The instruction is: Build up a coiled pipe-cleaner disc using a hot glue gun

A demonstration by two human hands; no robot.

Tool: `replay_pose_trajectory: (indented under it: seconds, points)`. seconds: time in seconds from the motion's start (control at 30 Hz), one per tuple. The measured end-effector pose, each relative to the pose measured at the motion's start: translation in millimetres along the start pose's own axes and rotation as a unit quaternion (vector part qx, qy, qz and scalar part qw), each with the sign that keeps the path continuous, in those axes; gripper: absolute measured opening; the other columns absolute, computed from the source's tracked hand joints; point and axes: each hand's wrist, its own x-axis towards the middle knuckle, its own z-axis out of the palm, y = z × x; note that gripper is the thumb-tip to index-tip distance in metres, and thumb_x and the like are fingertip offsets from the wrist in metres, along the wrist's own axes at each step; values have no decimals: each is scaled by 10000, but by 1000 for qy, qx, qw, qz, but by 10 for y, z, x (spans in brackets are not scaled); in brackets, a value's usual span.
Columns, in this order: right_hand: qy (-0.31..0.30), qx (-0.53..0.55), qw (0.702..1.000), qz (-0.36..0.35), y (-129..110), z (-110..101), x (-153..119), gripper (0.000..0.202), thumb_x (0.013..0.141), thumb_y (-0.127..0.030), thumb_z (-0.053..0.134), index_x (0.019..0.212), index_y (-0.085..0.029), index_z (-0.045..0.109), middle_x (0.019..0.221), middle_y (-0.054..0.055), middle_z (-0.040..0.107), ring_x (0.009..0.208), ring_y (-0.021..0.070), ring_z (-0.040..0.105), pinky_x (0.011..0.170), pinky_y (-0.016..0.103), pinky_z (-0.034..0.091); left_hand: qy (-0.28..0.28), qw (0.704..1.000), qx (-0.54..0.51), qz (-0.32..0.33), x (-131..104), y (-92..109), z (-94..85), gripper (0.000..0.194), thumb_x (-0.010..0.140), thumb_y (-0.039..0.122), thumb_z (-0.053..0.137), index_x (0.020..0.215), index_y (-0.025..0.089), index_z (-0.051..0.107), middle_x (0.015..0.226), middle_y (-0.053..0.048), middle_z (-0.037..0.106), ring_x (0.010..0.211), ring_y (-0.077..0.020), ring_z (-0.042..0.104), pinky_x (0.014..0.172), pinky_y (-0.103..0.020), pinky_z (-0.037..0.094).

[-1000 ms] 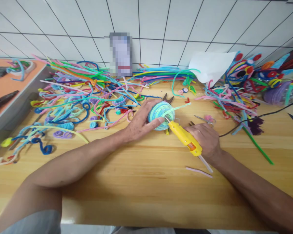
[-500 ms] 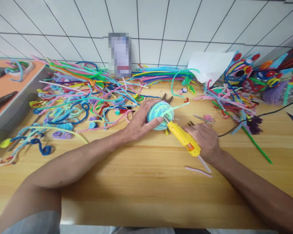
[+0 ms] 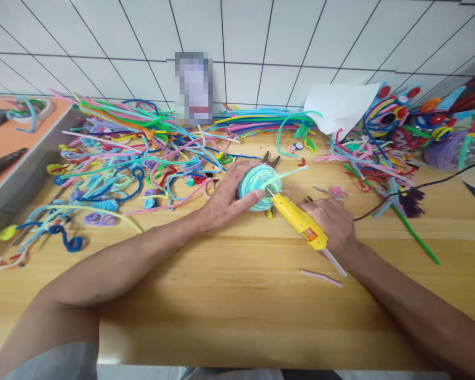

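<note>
Steadily, you hold the ball of blue and green pipe cleaner (image 3: pixel 254 178) at the middle of the table (image 3: pixel 206 316), your left hand (image 3: pixel 230 199) clamped on it, thumb across the near side and fingers round the left. Your right hand (image 3: pixel 334 224) is closed around the yellow glue gun (image 3: pixel 297 217), its metal tip meeting the ball beside a pale green end that points right. Compared with half a second ago, the clear glue stick (image 3: pixel 334 262) at the gun's rear has shifted slightly right and farther off, while the ball and your left hand keep their places.

Beyond the ball lie dark pliers (image 3: pixel 274 161), with scissors (image 3: pixel 325 192) to the right and a pink strip (image 3: pixel 321 278) nearer you. Loose pipe cleaners (image 3: pixel 119 163) spread across the left. A phone-like object (image 3: pixel 193 88) leans on the tiled wall (image 3: pixel 243 37), its face pixelated and any writing illegible. Near the decorated figures (image 3: pixel 387 119) at far right, pale marks on a red piece (image 3: pixel 408 139) cannot be read.
</note>
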Motion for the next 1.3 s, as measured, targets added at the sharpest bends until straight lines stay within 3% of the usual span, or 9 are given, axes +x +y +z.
replay_pose_trajectory:
  seconds: [0.3,0.53,1.07,1.3]
  points:
    - [6,-13,1000,-20,-13,-6,39,291,1118,-315,423,1237,-209,667,835,49,730,740,216,680,720,370,513,-4,1000,4,-14,1,7,-7,573,1068,577,580,1524,237,512,1511,-153,614,1441,-312,562,1232,-521,470]
    - [4,-8,1000,4,-21,-7,38,240,1120,-276,448,1196,-213,666,853,47,745,760,208,699,722,365,495,8,1000,-10,11,12,-3,5,543,1071,540,599,1519,248,508,1493,-143,631,1417,-298,581,1215,-505,487]
    - [10,14,999,32,17,19,-43,256,1074,-287,530,1284,-246,672,859,35,759,743,228,708,711,377,499,3,1000,3,-3,-3,10,2,551,1064,537,608,1521,243,512,1499,-149,632,1412,-302,581,1213,-518,482]
    - [6,11,1000,29,25,12,-42,197,1076,-278,543,1214,-238,679,865,37,760,747,213,701,708,364,505,-1,1000,0,-8,7,20,-6,546,1061,532,609,1515,243,516,1500,-153,630,1420,-308,576,1218,-524,479]
